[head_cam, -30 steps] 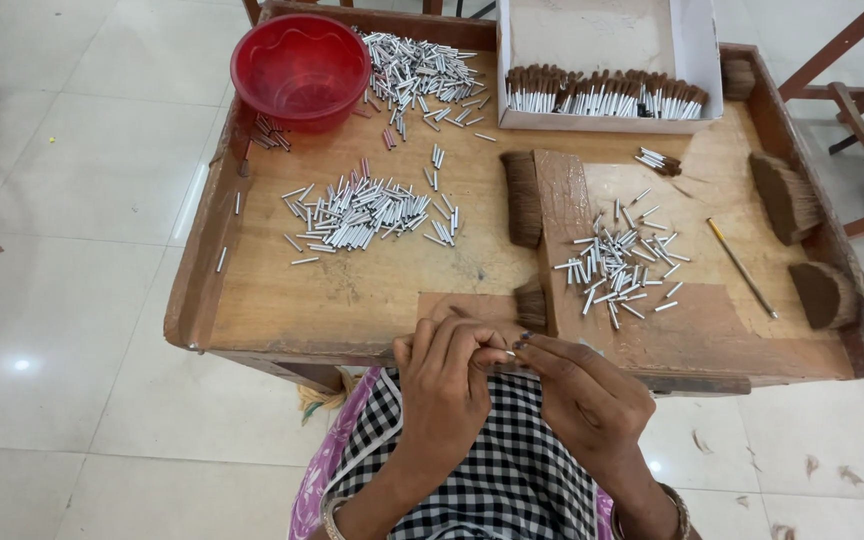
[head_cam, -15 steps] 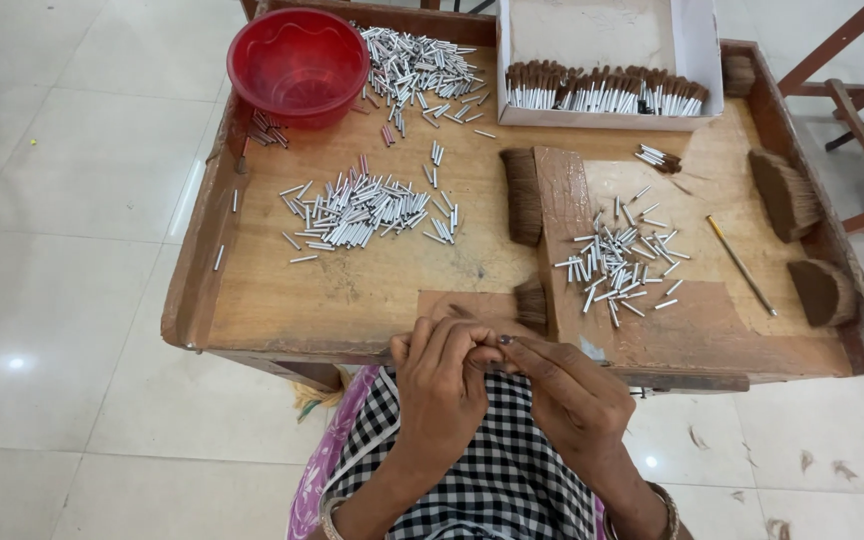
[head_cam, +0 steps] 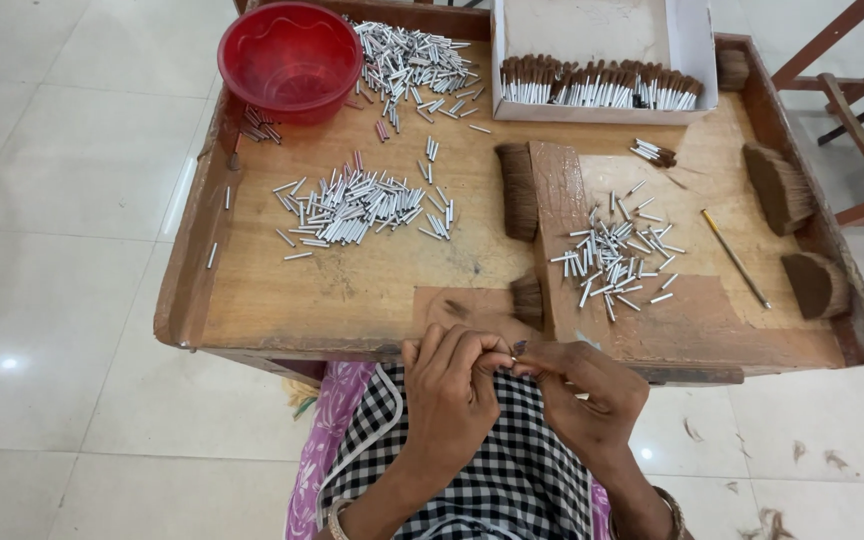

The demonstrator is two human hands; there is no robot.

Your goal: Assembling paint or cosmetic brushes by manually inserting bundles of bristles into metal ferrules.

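Metal ferrule [head_cam: 505, 365] pinched, left hand [head_cam: 452, 400], right hand [head_cam: 582, 395]

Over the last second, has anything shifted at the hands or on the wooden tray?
Very little. The left hand and right hand stay pressed together at the near edge of the wooden tray, fingertips working a small piece too hidden to identify; only the fingers curled slightly. The red bowl, the piles of small metal tubes, the white box and the fibre bundles have not moved.
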